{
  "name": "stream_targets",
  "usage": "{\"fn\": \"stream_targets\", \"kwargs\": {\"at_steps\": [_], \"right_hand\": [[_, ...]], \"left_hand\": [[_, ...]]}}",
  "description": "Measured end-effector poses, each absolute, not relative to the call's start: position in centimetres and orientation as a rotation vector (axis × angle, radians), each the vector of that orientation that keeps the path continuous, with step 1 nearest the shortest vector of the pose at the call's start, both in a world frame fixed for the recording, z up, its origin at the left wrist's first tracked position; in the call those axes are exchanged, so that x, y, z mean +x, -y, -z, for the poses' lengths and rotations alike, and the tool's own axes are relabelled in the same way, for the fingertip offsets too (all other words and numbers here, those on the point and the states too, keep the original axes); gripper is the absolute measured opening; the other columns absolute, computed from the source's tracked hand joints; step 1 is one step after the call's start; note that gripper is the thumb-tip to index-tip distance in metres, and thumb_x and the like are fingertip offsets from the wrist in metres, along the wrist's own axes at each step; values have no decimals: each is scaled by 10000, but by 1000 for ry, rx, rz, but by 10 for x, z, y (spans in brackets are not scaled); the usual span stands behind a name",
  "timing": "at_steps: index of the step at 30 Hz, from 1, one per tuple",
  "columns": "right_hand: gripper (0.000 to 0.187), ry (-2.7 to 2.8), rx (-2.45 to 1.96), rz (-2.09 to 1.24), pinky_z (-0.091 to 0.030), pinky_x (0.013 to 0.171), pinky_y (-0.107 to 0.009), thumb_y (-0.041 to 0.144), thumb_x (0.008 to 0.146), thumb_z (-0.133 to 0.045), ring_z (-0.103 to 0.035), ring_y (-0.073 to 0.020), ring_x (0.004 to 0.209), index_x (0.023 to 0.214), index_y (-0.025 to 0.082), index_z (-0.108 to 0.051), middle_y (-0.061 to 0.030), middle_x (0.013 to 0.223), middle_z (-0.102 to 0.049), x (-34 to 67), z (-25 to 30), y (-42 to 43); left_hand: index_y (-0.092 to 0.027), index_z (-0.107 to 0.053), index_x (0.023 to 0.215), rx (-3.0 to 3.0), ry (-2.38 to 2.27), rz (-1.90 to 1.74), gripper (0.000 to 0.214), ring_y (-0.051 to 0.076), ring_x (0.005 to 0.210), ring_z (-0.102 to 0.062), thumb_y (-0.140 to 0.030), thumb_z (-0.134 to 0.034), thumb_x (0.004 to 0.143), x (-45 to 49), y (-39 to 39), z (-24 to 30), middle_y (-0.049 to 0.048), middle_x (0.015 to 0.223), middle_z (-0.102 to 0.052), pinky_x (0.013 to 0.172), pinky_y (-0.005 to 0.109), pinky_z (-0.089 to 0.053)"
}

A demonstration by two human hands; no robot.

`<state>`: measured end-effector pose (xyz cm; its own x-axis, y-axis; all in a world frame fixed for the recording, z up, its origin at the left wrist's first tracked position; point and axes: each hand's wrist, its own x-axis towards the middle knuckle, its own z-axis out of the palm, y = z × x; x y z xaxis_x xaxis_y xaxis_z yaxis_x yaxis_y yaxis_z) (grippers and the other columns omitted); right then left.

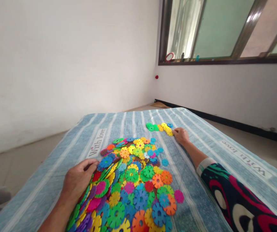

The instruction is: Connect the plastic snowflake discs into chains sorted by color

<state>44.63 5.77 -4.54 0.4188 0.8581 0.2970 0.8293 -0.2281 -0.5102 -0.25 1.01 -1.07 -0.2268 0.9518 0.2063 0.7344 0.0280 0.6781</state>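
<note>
A big heap of colourful plastic snowflake discs (148,172), notched round the rim, covers the near middle of the cloth. At its left edge is my left hand (79,178), thumb and forefinger closed together beside a blue disc (106,162); whether anything is pinched there is hidden. Farther off, my right hand (181,136) has its fingers closed at the end of a small row, on a yellow disc (169,130). That row also holds green discs (150,126), an orange-yellow disc (160,128) and a blue disc (170,125).
A blue-and-white striped cloth (126,124) printed "With love" covers the table. Loose discs, among them a blue disc (164,162) and a pink disc (179,196), lie along the heap's right side. A white wall (68,58) and a window (222,29) stand beyond.
</note>
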Motion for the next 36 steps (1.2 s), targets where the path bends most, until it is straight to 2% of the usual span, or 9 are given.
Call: {"fn": "stream_targets", "kwargs": {"at_steps": [6, 11, 23, 29, 36], "right_hand": [[350, 1510, -2068, -51, -440, 784, -283, 409, 745, -689, -627, -243, 947, 979, 158, -755, -82, 994, -705, 448, 48, -49], [322, 1508, -2113, -41, -442, 817, -309, 399, 775, -662, -622, -237, 935, 969, 158, -752, -97, 983, -698, 446, 50, -53], [281, 1532, -2136, -14, -436, 761, -289, 389, 806, -627, -621, -226, 911, 935, 177, -758, -87, 957, -699, 447, 51, -55], [286, 1528, -2122, 29, -439, 758, -285, 378, 816, -611, -624, -226, 903, 907, 145, -749, -91, 943, -696, 442, 50, -42], [261, 1527, -2031, 74, -443, 923, -359, 280, 820, -592, -606, -257, 1039, 998, 139, -720, -122, 1058, -679, 419, 53, 4]], "left_hand": [[-288, -703, 647, 1724, -2018, -993, 246, 250, 735, -682, -450, -533, 574, 0, -9, 7, -38, 703, -748, 722, 322, -506], [-290, -701, 644, 1698, -2029, -995, 251, 257, 746, -679, -451, -527, 563, 2, -8, 5, -40, 709, -751, 731, 332, -503], [-272, -709, 695, 1696, -2031, -951, 301, 272, 818, -680, -473, -521, 574, -1, -12, 9, -16, 787, -762, 798, 350, -488], [-248, -714, 750, 1729, -2048, -901, 326, 255, 801, -672, -455, -500, 616, 3, -9, 7, -8, 785, -752, 772, 335, -486], [-210, -714, 818, 1778, -1979, -932, 330, 223, 834, -664, -420, -510, 667, 5, -6, 12, 12, 863, -750, 825, 312, -477]]}}
